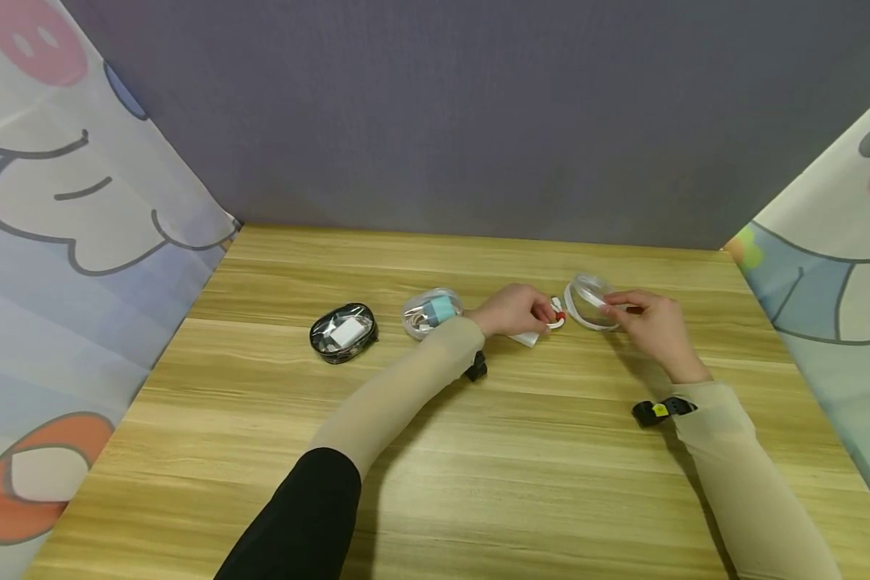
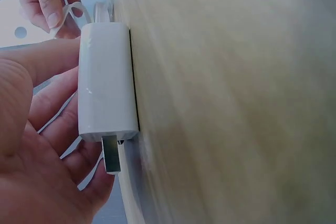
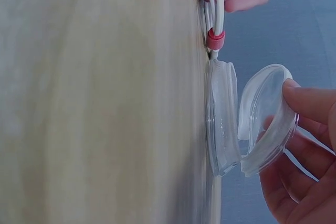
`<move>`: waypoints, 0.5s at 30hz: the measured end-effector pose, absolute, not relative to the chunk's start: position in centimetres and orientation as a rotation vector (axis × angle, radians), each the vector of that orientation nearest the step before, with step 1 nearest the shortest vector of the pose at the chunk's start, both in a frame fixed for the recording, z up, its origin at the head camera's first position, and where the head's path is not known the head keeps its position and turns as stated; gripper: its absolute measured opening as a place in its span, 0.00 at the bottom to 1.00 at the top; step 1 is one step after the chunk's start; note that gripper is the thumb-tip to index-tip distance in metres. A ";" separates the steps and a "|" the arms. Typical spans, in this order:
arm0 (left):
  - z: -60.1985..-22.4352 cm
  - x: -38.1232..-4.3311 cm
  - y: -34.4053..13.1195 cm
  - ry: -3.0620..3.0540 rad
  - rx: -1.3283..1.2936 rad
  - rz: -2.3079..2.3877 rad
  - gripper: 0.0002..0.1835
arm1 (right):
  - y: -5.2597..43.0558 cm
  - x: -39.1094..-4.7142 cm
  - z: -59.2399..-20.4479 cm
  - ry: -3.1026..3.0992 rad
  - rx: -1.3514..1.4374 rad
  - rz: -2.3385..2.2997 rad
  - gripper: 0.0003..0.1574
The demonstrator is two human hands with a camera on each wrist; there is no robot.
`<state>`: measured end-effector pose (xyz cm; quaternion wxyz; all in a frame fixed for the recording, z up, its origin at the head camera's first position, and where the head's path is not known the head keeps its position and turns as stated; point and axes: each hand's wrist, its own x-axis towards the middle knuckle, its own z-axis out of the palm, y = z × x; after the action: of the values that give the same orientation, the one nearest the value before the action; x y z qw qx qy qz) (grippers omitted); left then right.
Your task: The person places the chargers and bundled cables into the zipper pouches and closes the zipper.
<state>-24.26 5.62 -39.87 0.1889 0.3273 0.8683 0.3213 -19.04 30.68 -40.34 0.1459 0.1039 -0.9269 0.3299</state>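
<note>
My right hand [image 1: 648,326] pinches the raised lid of a clear, white-edged round case [image 3: 223,119]. The case stands hinged wide, its lower half on the table and its lid tilted up between thumb and fingers. To its left, my left hand [image 1: 511,308] is curled at a white charger block [image 2: 105,82] lying low at the table, thumb and fingers along its side. A flat metal plug [image 2: 111,156] sticks out of the block's near end. Beside the left fingertips, a bundled white cable [image 3: 218,11] carries a red tie [image 3: 215,39]; its end reaches the case.
Left of my left forearm lies a clear round case [image 1: 429,312] with a light-blue item and cable inside. Farther left is a black-edged clear case [image 1: 344,333] holding a white block. A grey panel [image 1: 435,121] closes the wooden table's [image 1: 522,483] back; printed cloths hang at both sides.
</note>
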 end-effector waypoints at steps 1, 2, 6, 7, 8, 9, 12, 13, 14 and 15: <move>-39.9 -24.3 5.6 2.443 0.911 0.903 0.09 | 30.7 -19.1 -40.3 -2.674 0.299 0.950 0.11; -39.9 -24.4 5.7 2.443 0.900 0.901 0.10 | 30.8 -19.1 -40.3 -2.677 0.299 0.955 0.11; -39.8 -24.4 5.9 2.472 0.860 0.826 0.10 | 30.8 -19.1 -40.2 -2.691 0.297 0.976 0.12; -39.8 -24.3 6.0 2.482 0.845 0.799 0.10 | 30.9 -19.1 -40.2 -2.693 0.299 0.981 0.12; -39.7 -24.2 6.1 2.497 0.841 0.770 0.10 | 30.8 -19.1 -40.1 -2.693 0.299 0.989 0.12; -39.6 -24.2 6.2 2.514 0.841 0.740 0.10 | 30.8 -19.1 -40.1 -2.693 0.300 0.995 0.12; -39.4 -24.0 6.4 2.547 0.840 0.675 0.10 | 30.7 -19.0 -40.0 -2.691 0.304 1.001 0.12; -39.4 -24.0 6.5 2.556 0.842 0.662 0.10 | 30.6 -19.0 -40.0 -2.690 0.306 0.999 0.12; -39.4 -24.0 6.4 2.564 0.851 0.655 0.10 | 30.6 -19.0 -40.1 -2.688 0.307 0.997 0.12; -39.4 -24.0 6.4 2.567 0.854 0.654 0.10 | 30.6 -19.0 -40.1 -2.686 0.307 0.994 0.12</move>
<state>-24.01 6.42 -39.41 0.1782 0.3021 0.9074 0.2314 -19.00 30.57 -40.05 0.1302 0.1058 -0.9245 0.3422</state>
